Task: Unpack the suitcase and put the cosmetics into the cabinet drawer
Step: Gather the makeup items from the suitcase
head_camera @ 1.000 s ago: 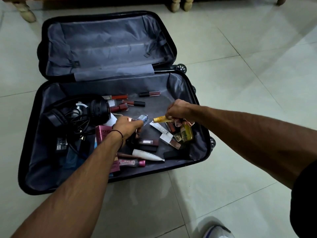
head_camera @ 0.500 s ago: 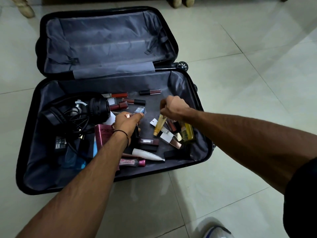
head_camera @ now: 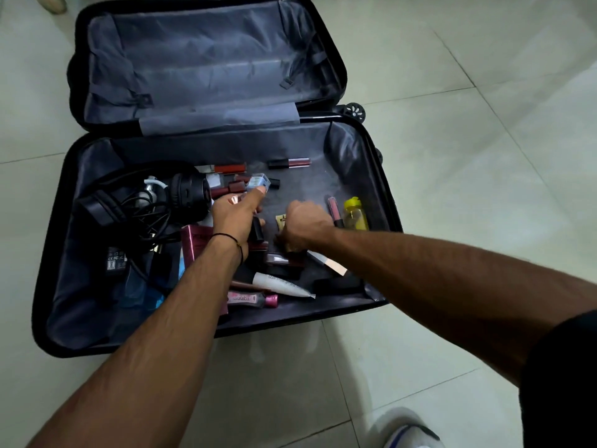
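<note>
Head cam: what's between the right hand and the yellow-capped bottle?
One pink lip gloss tube with a black cap lies between the right hand and the yellow-capped bottle. The head view shows it.

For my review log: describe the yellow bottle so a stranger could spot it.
In the nearer half of the open black suitcase, against its right wall, sits the yellow bottle beside a pink lip gloss. It alone is see-through yellow with a yellow cap.

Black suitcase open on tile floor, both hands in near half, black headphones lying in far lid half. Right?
No. Head view shows the black headphones in the near half of the black suitcase too, just beside the left hand. The rest holds.
</note>
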{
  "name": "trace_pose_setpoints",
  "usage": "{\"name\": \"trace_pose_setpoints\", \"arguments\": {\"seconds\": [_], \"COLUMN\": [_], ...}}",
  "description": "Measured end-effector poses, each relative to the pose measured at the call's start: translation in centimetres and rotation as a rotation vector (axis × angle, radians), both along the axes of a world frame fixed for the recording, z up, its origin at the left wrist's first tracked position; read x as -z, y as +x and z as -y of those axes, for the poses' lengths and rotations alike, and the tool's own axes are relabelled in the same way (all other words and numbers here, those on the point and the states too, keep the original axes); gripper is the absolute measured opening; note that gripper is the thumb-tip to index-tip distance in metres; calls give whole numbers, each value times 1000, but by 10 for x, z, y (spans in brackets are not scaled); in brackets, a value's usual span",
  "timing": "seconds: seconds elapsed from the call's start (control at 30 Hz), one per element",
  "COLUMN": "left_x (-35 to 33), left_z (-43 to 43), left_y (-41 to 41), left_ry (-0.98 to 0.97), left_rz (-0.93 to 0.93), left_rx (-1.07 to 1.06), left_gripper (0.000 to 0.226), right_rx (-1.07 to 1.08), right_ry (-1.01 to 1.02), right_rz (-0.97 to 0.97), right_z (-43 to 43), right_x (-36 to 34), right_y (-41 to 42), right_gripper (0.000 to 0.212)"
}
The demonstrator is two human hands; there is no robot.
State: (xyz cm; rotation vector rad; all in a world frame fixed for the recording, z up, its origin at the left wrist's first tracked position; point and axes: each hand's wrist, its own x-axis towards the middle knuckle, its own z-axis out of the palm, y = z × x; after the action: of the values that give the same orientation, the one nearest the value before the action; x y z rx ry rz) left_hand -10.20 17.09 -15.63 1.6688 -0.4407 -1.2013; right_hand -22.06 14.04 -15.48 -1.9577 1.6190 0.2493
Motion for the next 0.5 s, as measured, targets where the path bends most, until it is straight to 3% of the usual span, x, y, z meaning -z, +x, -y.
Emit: {"name": "trace_pose_setpoints", "arguments": {"seconds": [0.13,0.23,0.33,0.5], "left_x": [3,4,2,-20], "left_z": [3,4,6,-9], "left_y": [12,17,19,21], "left_ry": [-12,-20,-13,41], "left_rz": [-2,18,72,34], "left_rx": [-14,7,93,139], "left_gripper": [20,24,26,26], "right_rx": [-72,-112,-87,161], "right_ry": [-15,122,299,444], "right_rz": [-34,-8,143,516], "right_z": [2,14,35,45], "right_x": [-3,-8,-18,-38], "right_y": [5,3,-9,-30], "right_gripper": [15,23,24,18]}}
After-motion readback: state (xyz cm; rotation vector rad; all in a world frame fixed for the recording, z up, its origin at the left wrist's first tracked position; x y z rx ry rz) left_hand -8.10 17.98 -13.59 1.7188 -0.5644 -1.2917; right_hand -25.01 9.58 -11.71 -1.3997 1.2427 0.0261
